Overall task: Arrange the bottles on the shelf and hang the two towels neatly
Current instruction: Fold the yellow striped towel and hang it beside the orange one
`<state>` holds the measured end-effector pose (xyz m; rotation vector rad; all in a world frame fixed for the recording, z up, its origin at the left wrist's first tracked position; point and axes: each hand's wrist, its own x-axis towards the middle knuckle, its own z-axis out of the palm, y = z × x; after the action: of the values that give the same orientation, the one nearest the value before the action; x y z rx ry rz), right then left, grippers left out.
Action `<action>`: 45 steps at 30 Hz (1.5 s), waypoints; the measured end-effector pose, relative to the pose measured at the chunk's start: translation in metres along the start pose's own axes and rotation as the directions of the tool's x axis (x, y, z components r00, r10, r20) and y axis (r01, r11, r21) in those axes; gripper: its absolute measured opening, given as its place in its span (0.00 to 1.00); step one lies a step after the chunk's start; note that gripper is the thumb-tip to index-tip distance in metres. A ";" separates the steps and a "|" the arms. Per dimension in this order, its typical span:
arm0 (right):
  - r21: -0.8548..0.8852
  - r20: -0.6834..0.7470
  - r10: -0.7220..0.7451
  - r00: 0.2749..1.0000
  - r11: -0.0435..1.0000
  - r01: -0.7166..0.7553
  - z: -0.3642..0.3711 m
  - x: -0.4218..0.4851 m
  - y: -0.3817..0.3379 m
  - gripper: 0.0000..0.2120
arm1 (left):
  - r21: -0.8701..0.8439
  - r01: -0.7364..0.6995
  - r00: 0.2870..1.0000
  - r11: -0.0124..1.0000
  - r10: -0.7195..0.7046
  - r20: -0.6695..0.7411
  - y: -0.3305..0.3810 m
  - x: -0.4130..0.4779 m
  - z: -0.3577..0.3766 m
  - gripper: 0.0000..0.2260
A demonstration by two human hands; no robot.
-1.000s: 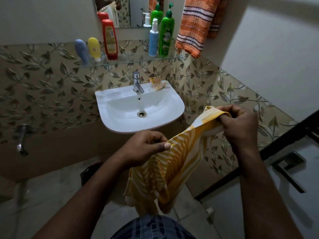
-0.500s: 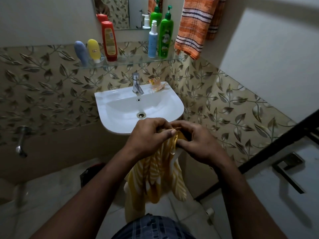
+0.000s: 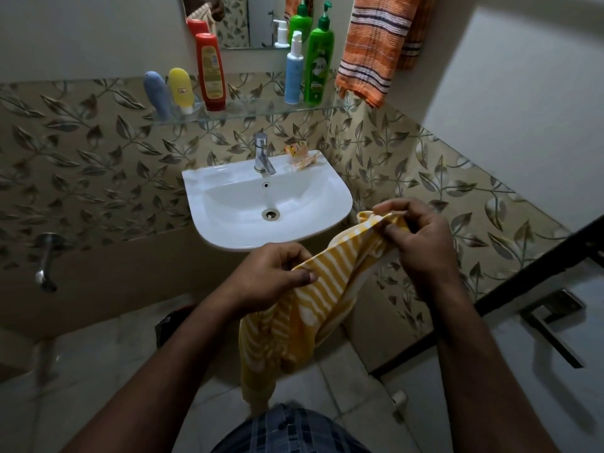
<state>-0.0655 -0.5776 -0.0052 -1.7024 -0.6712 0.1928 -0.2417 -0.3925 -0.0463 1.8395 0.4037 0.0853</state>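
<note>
A yellow and white striped towel [image 3: 310, 302] hangs in front of me below the sink. My left hand [image 3: 268, 279] grips its upper edge on the left, and my right hand [image 3: 418, 243] pinches the edge further right and higher. An orange striped towel [image 3: 372, 50] hangs on the wall at the upper right. On the glass shelf [image 3: 255, 112] stand a blue tube [image 3: 157, 91], a yellow tube [image 3: 180, 88], a red bottle [image 3: 210, 71], a light blue pump bottle [image 3: 293, 71] and a green pump bottle [image 3: 318, 60].
A white sink [image 3: 235, 233] with a chrome tap [image 3: 261, 153] sits under the shelf, with a small orange packet [image 3: 299, 155] on its rim. A mirror [image 3: 248, 21] hangs above. A wall tap [image 3: 45, 263] is at the left and a door handle [image 3: 552, 322] at the right.
My hands came together at the towel's top edge, then drew apart again; the right hand now holds the edge up and to the right, stretching it.
</note>
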 end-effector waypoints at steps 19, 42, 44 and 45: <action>0.016 0.431 0.016 0.902 1.000 -0.026 0.036 -0.013 0.015 0.18 | 0.273 -0.268 0.913 0.924 0.334 -0.233 0.028 0.014 0.002 0.04; -0.302 0.137 0.029 0.990 0.953 0.014 -0.006 -0.004 0.011 0.12 | -0.085 -0.208 0.944 0.975 0.177 -0.277 0.009 0.004 0.007 0.05; -0.311 0.289 0.002 0.957 0.946 0.092 0.002 -0.007 0.005 0.20 | -0.026 -0.216 0.942 0.976 0.201 -0.270 0.015 0.006 0.010 0.09; -0.295 0.361 0.005 0.933 0.949 0.109 0.004 -0.007 0.004 0.23 | 0.023 -0.213 0.939 0.977 0.211 -0.270 0.018 0.007 0.011 0.09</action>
<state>-0.0720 -0.5780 -0.0116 -1.9695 -1.0634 0.3825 -0.2280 -0.4044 -0.0340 1.8648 0.3923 0.4913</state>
